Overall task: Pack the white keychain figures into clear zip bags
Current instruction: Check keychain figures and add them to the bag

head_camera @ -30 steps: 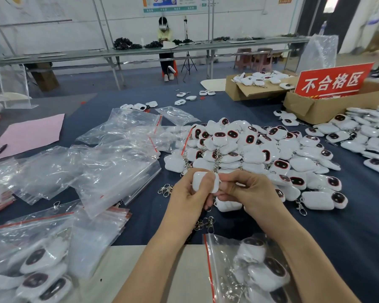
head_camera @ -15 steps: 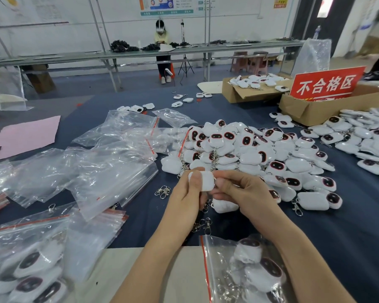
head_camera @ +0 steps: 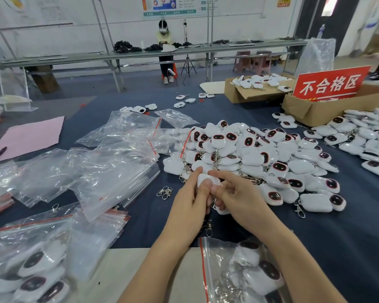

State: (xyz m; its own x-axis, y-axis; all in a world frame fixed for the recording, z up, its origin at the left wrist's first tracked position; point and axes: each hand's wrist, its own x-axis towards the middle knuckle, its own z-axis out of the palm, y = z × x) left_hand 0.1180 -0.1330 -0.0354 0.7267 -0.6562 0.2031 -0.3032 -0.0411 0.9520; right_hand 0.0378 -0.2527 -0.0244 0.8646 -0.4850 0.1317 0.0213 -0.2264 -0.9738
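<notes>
**Near edge.** One clear zip bag with a red seal strip (head_camera: pixel 239 272), filled with white figures, lies beneath the right forearm on the dark blue cloth-covered worktop (head_camera: pixel 348 237). At lower left, filled bags (head_camera: pixel 31 265) overlap. Three dark face panels show through them, but the number of bags cannot be told.

**Centre.** The left hand (head_camera: pixel 189 200) and right hand (head_camera: pixel 239 200) meet above the cloth and together pinch one small, rounded white keychain figure (head_camera: pixel 207 179). It sits between the fingertips of both hands, showing plain white with no face panel. The left fingers (head_camera: pixel 195 178) curl against its left edge. The right index finger lies along its top and the right thumb presses its near side. One metal clasp (head_camera: pixel 209 226) shows just below the hands, and two linked clasps (head_camera: pixel 164 192) lie just left of the left hand.

**Middle distance.** At left is a loose pile of empty clear zip bags (head_camera: pixel 109 171) — too many to count. Directly beyond the fingers is a heap of white figures with dark oval faces (head_camera: pixel 249 154), likewise uncounted. A second spread of figures (head_camera: pixel 368 138) lies at far right, and one pink sheet (head_camera: pixel 26 136) at far left.

**Far.** There are two brown cardboard boxes: the left box (head_camera: pixel 245 95) holds figures, and the right box (head_camera: pixel 311 110) carries one red sign with white characters (head_camera: pixel 330 84). Beyond the boxes, one seated person (head_camera: pixel 165 40) is at a long bench.
</notes>
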